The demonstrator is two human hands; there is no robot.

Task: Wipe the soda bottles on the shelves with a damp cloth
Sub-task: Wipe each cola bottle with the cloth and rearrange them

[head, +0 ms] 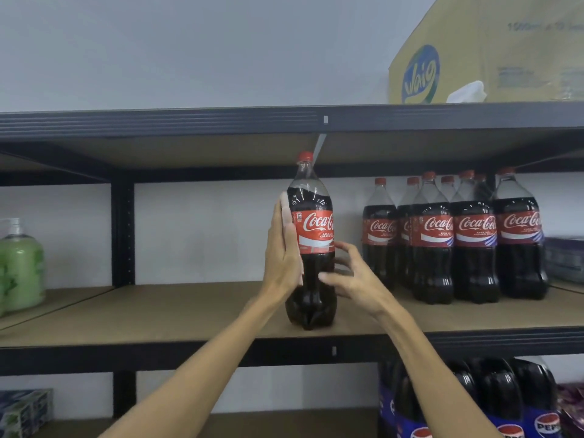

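Observation:
A large cola bottle [313, 248] with a red cap and red label stands upright near the front of the middle shelf [189, 314]. My left hand [282, 251] lies flat against its left side, fingers straight and pointing up. My right hand [350, 276] is at the bottle's lower right with fingers spread and loosely bent, its fingertips at or just off the bottle. Several more cola bottles [455, 238] stand in a group to the right on the same shelf. A white cloth [467, 91] lies on the top shelf.
A yellow cardboard box [493, 49] sits on the top shelf at the right. A green soap bottle [20, 263] stands at the far left. Dark bottles with blue labels [467, 403] fill the lower shelf at right. A black shelf post [123, 232] stands left of centre.

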